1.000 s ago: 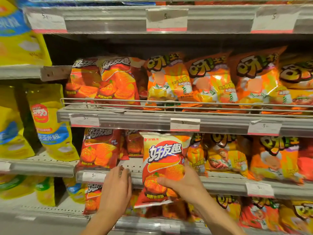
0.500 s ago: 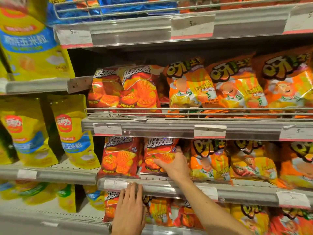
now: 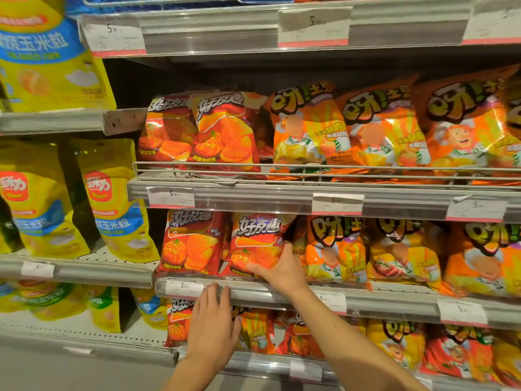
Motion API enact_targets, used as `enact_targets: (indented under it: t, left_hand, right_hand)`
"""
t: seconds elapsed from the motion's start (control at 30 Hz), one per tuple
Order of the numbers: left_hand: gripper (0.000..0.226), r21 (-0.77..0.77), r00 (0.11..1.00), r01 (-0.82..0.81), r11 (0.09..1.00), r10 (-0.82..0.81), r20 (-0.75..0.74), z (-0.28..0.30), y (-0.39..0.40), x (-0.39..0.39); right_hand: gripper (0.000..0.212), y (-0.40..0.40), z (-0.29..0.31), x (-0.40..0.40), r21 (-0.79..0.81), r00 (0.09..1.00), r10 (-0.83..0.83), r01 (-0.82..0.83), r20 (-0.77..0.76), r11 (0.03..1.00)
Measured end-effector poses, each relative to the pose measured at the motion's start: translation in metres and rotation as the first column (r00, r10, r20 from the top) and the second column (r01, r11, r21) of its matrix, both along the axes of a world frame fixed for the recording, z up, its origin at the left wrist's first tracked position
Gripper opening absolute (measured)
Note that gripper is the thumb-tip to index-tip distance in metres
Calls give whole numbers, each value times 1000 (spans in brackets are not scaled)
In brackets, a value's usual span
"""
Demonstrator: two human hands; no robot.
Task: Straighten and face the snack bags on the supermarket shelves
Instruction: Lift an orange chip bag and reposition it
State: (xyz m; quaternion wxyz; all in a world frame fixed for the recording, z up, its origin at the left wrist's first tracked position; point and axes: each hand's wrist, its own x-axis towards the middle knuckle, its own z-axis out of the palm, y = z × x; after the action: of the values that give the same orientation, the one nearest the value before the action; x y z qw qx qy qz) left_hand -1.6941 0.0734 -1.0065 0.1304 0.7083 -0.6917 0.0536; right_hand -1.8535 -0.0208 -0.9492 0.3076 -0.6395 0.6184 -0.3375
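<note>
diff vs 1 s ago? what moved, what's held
The right hand pushed the red chip bag from out in front of the shelf back into its row, upright beside the left red bag, and still holds its lower right corner. The left hand stayed resting on the shelf edge. The orange bags to the right are unchanged.

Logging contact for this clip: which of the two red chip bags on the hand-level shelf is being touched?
The right-hand red bag; the right hand grips its lower right corner. The left red bag is untouched.
</note>
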Motion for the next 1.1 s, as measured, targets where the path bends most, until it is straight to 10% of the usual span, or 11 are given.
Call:
enact_targets:
  t: [0.53,1.1]
  left_hand:
    - [15,-135,719,180,974,-224,-659,23,-6,-158]
    - [41,-183,547,315,931,-336,-767,51,-34,-402]
  right_hand:
    - [33,81,0,-203,-25,941,-86,100,327,995]
    - [36,132,-21,-472,-68,816,-509,544,275,836]
